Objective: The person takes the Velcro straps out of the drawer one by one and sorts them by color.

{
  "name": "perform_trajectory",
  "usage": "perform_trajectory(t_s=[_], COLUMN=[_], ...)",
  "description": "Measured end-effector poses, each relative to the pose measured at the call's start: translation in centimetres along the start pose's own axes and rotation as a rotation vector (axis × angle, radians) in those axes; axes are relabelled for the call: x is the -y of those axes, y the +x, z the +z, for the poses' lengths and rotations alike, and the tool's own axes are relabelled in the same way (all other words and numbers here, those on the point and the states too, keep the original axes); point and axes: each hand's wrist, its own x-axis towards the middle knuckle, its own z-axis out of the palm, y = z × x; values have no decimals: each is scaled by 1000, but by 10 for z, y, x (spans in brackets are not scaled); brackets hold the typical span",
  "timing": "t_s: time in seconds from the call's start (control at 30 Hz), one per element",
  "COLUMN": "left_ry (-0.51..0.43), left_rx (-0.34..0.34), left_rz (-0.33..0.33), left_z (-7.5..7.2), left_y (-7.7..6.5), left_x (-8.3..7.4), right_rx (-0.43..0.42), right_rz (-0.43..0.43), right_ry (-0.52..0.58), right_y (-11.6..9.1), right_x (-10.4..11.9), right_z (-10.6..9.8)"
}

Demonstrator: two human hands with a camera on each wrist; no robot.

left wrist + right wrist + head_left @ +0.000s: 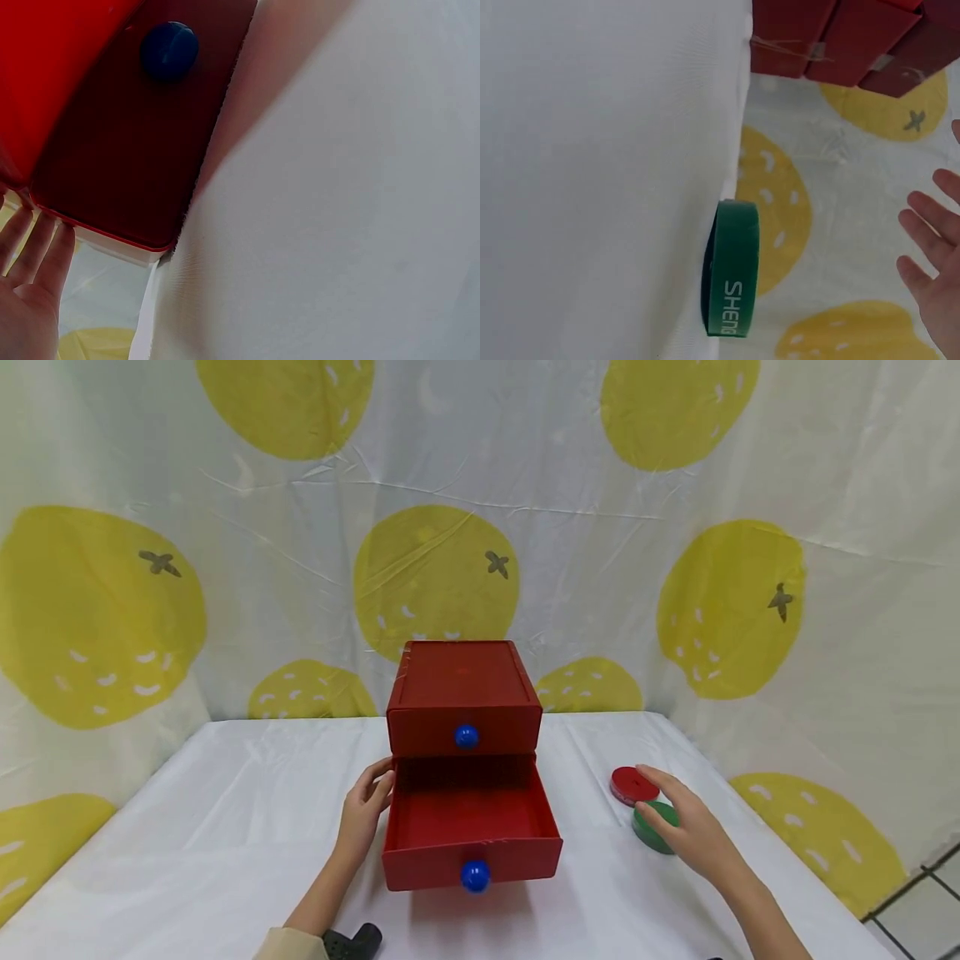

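A red two-drawer box point(465, 672) stands on the white-covered table, its upper drawer closed. Pulled out below is the lower drawer point(472, 818), with a blue knob point(476, 877) on its front and nothing visible inside. My left hand point(363, 814) is at the left side of the box, its fingers point(54, 259) extended against the side near the drawer. To the right, my right hand point(697, 835) hovers with spread fingers over a green tape roll point(651, 833), holding nothing. A red tape roll point(628, 785) lies just behind the green one, near the fingertips.
A hanging cloth point(570, 568) with large yellow fruit prints stands behind the table and along its sides. Another blue knob point(467, 737) sticks out from the upper drawer. Tiles point(930, 902) show at the lower right.
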Motion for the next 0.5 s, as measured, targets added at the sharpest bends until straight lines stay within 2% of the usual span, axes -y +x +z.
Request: perform_trajectory(t_s=[0.5], left_ry=[-13], left_rx=[3], left_rz=[-26], left_z=[0], left_y=[0], left_x=[-1], right_rx=[-60], right_rz=[-117], right_ry=[-102], right_y=[3], right_x=[14], right_z=[7])
